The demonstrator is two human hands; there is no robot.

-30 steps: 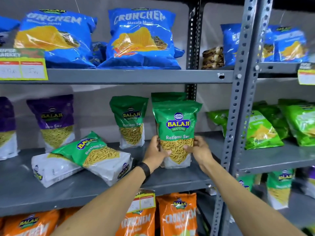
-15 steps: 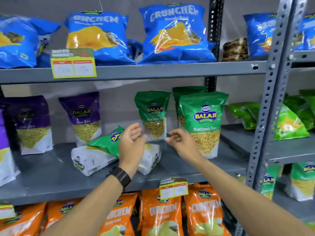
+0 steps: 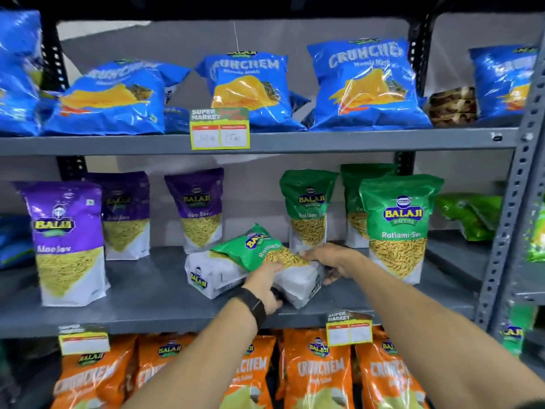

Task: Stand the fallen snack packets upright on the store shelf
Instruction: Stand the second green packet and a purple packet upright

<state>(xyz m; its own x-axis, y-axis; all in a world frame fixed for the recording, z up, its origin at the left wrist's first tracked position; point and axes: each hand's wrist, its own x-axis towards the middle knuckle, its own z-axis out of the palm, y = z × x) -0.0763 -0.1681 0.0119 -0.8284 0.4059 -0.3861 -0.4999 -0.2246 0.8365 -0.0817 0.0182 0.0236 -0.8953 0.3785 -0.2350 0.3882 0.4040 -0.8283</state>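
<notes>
Two packets lie fallen on the grey middle shelf point(image 3: 147, 290). The upper one is a green Ratlami Sev packet point(image 3: 259, 247), lying on top of another packet point(image 3: 206, 273) that shows its white bottom. My left hand point(image 3: 265, 286) grips the green packet's lower white end from the front. My right hand point(image 3: 330, 261) holds that same end from the right. A green packet point(image 3: 398, 228) stands upright just right of my hands, with two more green ones point(image 3: 308, 208) behind.
Purple Aloo Sev packets point(image 3: 66, 240) stand upright on the left of the shelf. Blue Crunchem bags point(image 3: 247, 90) fill the shelf above and orange ones point(image 3: 318, 370) the shelf below. A grey perforated upright point(image 3: 513, 219) bounds the bay on the right, with price tags point(image 3: 219, 129) on the edges.
Both hands let go of the upright green packet, moved left and closed on the fallen green packet. The view swung left with them.
</notes>
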